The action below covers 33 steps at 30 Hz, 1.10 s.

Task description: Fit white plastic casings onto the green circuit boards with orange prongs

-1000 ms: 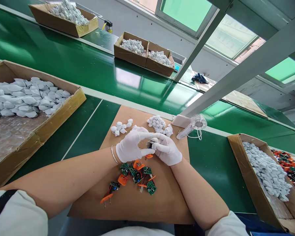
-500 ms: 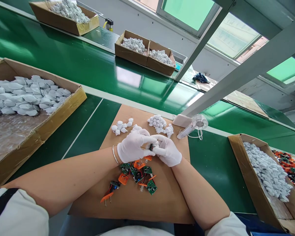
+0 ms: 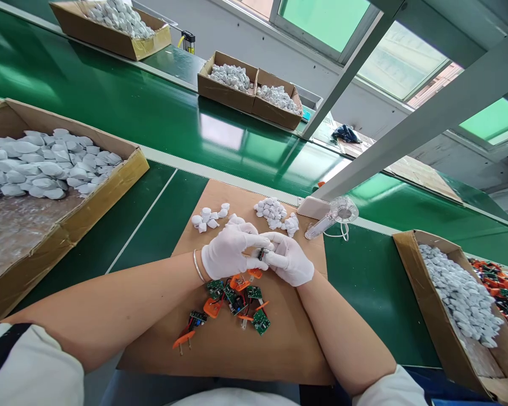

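Note:
My left hand (image 3: 231, 251) and my right hand (image 3: 288, 260), both in white gloves, meet over the brown cardboard sheet (image 3: 288, 338). Their fingers are closed around a small circuit board (image 3: 261, 254), mostly hidden by the gloves. Just below the hands lies a heap of green circuit boards (image 3: 261, 322) with orange plug pieces (image 3: 213, 308) and wires. One orange piece with metal pins (image 3: 183, 339) rests at the heap's lower left. Beyond the hands sit small white wrapped pieces in a left group (image 3: 209, 219) and a right group (image 3: 271, 212).
A clear handheld fan (image 3: 342, 210) stands at the sheet's upper right. Large cardboard boxes of white pieces flank the sheet, left (image 3: 105, 211) and right (image 3: 423, 299). More boxes (image 3: 226, 100) stand across the green belt (image 3: 152, 113). A slanted metal beam (image 3: 406, 118) crosses the upper right.
The hands and the board between them have barely shifted. A small orange item now shows on the green belt beside the metal beam's foot.

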{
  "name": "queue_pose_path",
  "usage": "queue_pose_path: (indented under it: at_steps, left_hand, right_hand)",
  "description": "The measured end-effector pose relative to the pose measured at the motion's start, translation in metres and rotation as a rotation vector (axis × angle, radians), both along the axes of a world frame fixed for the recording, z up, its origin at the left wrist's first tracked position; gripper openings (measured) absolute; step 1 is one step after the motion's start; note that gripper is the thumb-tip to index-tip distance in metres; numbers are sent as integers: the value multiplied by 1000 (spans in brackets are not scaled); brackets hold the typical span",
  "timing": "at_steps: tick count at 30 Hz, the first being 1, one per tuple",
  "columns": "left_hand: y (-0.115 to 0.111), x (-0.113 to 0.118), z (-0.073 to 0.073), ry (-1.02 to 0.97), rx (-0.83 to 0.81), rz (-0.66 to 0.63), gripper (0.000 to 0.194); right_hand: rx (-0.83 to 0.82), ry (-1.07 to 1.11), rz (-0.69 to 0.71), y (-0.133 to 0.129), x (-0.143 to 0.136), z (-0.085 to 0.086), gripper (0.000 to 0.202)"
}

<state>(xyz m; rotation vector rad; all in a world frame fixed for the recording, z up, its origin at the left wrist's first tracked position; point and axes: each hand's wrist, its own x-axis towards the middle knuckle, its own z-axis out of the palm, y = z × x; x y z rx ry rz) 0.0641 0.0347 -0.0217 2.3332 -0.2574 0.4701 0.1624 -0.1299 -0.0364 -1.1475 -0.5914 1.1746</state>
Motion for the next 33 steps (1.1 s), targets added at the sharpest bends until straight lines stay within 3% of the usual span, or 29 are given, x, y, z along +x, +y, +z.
queue_pose_path:
  at_steps: [8, 12, 15, 18, 21, 27, 33]
  left_hand:
    - [0, 2, -11, -52, -12, -10, 24]
    - [-1, -1, -5, -188, -19, 47, 25]
    - [-2, -2, 0, -178, -20, -12, 39]
    - [-3, -2, -2, -117, 24, -83, 27]
    - [-4, 0, -8, -131, 10, -50, 16]
    - [-8, 0, -10, -129, 52, -38, 16]
    - [-15, 0, -10, -211, 45, -70, 8]
  right_hand:
    - [1, 9, -22, 0, -1, -2, 45]
    - [22, 138, -57, 1, -5, 4, 49]
    - [-31, 140, -23, 3, -7, 11, 48]
    - [-68, 112, 5, 5, -7, 13, 50]
    - [-64, 53, -2, 3, -7, 8, 34]
    - [-87, -44, 26, 0, -7, -4, 24]
    - [-110, -184, 46, 5, -10, -1, 21]
